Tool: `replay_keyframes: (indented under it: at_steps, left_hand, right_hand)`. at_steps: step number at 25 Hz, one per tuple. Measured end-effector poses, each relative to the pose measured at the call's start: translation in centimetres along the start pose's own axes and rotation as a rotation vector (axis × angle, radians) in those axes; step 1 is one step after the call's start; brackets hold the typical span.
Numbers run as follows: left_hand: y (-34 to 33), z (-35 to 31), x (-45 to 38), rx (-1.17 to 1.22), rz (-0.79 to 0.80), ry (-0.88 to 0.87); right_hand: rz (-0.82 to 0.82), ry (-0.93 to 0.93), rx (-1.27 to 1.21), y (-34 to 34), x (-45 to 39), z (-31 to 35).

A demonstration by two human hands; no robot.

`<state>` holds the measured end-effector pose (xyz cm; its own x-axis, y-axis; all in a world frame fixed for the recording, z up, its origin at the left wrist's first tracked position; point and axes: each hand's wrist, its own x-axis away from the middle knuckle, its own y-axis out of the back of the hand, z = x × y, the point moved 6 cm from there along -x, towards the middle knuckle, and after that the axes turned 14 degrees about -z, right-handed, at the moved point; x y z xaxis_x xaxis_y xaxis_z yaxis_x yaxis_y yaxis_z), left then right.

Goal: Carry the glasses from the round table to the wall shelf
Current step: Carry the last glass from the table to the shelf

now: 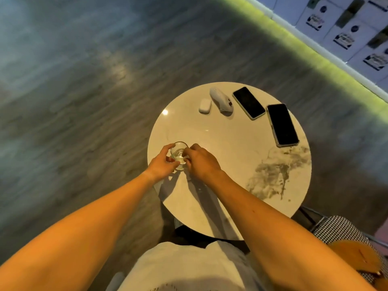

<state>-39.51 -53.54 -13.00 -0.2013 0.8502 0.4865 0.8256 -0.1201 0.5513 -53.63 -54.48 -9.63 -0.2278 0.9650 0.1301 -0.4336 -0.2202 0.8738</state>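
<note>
Clear glass (pixel 179 153) on round table (pixel 231 164); left hand (pixel 161 164), right hand (pixel 199 162) grip closed round it.

Along the far edge of the table lie a small white earbud case (pixel 205 106), a white oblong gadget (pixel 222 100) just beside it, and two dark-screened phones: a pale-rimmed phone (pixel 248 103) and a clear-cased phone (pixel 282 124) toward the right edge. A houndstooth-patterned chair seat (pixel 340 229) stands beyond the table's near-right edge.
</note>
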Motion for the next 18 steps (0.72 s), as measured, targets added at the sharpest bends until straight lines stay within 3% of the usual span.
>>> replay_keyframes:
  at_steps: [6,9,14,18]
  left_hand:
    - [-0.4,0.0,0.4,0.012,-0.065,0.010]
    - [1.8,-0.8,1.4,0.143,-0.089,-0.017]
    - [12.0,-3.4,2.2,0.513,-0.221,-0.066]
    - [23.4,-4.2,4.0,0.551,-0.373,-0.172]
  right_hand:
    - [-0.009,0.088,-0.084,0.7,0.3,-0.2]
    - [0.000,0.114,-0.197,1.9,-0.9,2.1]
    - [-0.128,0.319,-0.318,6.7,-5.7,11.4]
    - [-0.228,0.558,-0.309,9.8,-8.2,23.0]
